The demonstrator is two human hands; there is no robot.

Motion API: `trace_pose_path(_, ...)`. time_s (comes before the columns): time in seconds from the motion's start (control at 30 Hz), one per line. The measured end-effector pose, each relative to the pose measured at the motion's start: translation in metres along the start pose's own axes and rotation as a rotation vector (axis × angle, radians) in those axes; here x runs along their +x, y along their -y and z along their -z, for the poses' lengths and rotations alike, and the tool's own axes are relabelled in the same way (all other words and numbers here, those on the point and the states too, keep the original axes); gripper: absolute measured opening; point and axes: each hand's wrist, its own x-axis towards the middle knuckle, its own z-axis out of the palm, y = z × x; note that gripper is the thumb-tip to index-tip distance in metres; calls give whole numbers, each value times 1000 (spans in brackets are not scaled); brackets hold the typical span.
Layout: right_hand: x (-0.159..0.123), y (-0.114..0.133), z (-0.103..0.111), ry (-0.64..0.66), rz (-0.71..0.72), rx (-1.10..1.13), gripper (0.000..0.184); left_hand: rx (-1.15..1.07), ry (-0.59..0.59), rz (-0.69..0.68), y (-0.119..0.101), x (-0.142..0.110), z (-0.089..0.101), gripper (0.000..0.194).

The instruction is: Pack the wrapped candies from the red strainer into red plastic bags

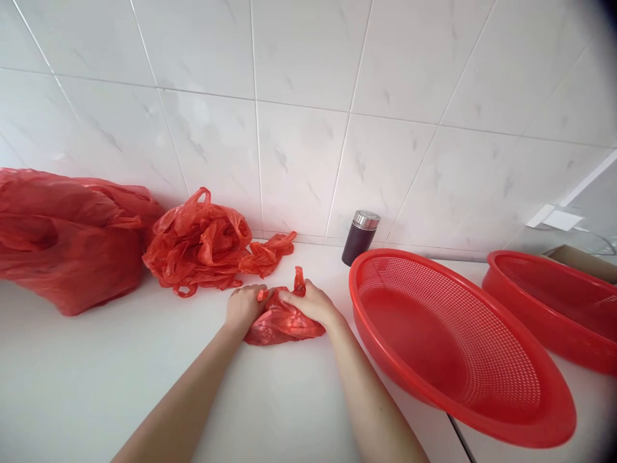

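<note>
A small red plastic bag (284, 325) lies on the white counter (96, 386) in front of me. My left hand (245, 307) is closed on the bag's left top edge. My right hand (311, 302) is closed on the bag's right top, with a twisted handle of the bag sticking up between its fingers. Both hands rest on the counter with the bag between them.
A crumpled heap of red plastic bags (202, 247) lies just behind my hands, and a large full red bag (67, 238) sits at the left. A dark jar with a metal lid (360, 238) stands by the tiled wall. A red perforated basket (463, 347) and a red basin (554, 308) are at the right.
</note>
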Motion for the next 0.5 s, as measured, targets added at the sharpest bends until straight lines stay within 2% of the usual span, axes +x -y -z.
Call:
trace_pose_path(0.1,-2,-2,-2,-6,35,-172,45,-47,7,118,-1,-3,5,54)
trace_pose_path(0.2,-1,-4,-6,-48,41,-226,33,-71,12,178,-11,-9,16,51)
trace_pose_path(0.37,0,-3,-9,-27,87,-284,33,-99,66,112,-37,-20,39,43)
trace_pose_path(0.5,-3,-1,-9,46,140,-280,25,-60,48,97,-44,-24,35,39)
